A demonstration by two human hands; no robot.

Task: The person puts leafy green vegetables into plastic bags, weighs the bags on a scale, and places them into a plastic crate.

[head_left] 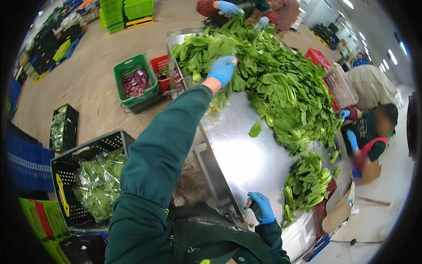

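My left hand (pixel 222 71), in a blue glove, reaches over the far left part of the metal table (pixel 237 145). Its fingers are closed around a blurred bunch of leafy greens (pixel 221 48); what looks like clear film shows below the wrist. My right hand (pixel 260 206), also gloved in blue, is near the table's near edge, fingers loosely curled and holding nothing. A large heap of leafy greens (pixel 280 89) covers the far and right parts of the table. To the right of my right hand lies a smaller pile of greens (pixel 306 186).
On the left stands a black crate (pixel 92 145) with bagged greens (pixel 99 184). Beyond it are a green crate (pixel 133 59) and a red crate (pixel 158 61). Co-workers' gloved hands (pixel 230 8) (pixel 352 140) are at the far and right sides. Clear plastic bags (pixel 298 236) lie at the near right.
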